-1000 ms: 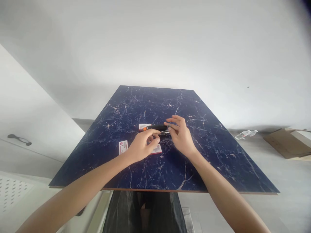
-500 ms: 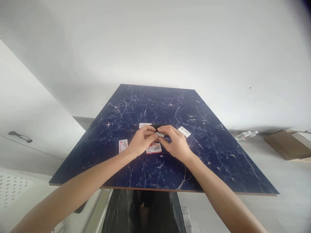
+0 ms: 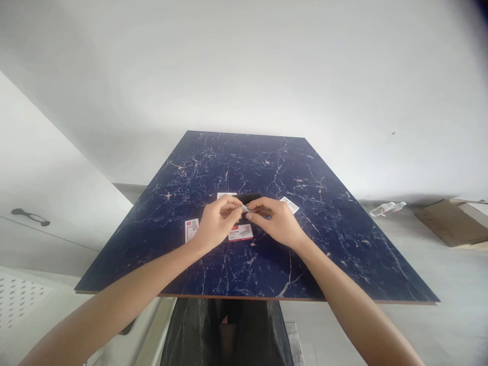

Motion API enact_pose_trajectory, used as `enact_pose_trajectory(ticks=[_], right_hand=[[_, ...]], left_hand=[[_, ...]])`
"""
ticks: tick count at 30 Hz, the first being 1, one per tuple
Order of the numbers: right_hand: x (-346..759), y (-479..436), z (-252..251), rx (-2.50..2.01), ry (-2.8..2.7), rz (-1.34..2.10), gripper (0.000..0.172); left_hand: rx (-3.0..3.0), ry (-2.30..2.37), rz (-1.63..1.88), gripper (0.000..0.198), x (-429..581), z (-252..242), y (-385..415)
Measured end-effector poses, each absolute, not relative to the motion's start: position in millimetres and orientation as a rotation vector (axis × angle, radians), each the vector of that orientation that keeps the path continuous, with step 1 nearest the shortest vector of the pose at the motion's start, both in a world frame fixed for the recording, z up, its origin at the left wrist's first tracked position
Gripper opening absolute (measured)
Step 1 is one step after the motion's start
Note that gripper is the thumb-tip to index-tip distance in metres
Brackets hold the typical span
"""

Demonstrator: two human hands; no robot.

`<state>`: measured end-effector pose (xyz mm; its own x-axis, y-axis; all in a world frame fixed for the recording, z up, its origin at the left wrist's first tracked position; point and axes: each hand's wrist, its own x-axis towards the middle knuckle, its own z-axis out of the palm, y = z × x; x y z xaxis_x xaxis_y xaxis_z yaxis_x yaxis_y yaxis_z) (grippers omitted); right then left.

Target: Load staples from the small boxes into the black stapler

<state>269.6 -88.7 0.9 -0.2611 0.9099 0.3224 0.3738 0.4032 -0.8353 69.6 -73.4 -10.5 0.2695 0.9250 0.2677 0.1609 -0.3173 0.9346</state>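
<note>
My left hand [image 3: 215,222] and my right hand [image 3: 276,222] meet above the middle of the dark blue marbled table [image 3: 343,244]. Together they pinch a small silvery strip of staples [image 3: 246,208] between their fingertips. A black stapler [image 3: 247,197] lies on the table just behind my fingers, partly hidden by them. A red and white staple box [image 3: 240,233] lies under my hands. Another small box [image 3: 191,229] sits left of my left hand, a third [image 3: 290,204] lies right of the stapler, and a fourth [image 3: 224,195] lies at the stapler's left end.
A white cabinet door with a dark handle [image 3: 30,217] stands to the left. On the floor at right lie a plastic bottle [image 3: 387,208] and a flat cardboard box [image 3: 444,221]. A white wall rises behind the table.
My hands left the stapler and came together over the staple box. They now hold a small staple strip between them, lifted slightly above the table. The box at right came into view.
</note>
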Motion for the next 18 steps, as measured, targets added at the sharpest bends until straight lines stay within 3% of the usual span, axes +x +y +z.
enact_pose_trajectory(ticks=[3, 7, 11, 18], right_hand=[[275, -85, 1, -1.108, -1.750, 0.886, 0.022], [303, -72, 3, -1.285, -1.672, 0.593, 0.030], [332, -58, 1, -1.473, -1.803, 0.335, 0.022], [331, -52, -11, -1.479, -2.041, 0.323, 0.017]], left_hand=[[1.811, 1.022, 1.139, 0.021, 68, -7, -77], [1.749, 1.030, 1.206, 0.025, 65, -3, -75], [1.619, 1.089, 1.289, 0.022, 60, -2, -65], [1.521, 1.126, 1.364, 0.029, 55, -6, -53]])
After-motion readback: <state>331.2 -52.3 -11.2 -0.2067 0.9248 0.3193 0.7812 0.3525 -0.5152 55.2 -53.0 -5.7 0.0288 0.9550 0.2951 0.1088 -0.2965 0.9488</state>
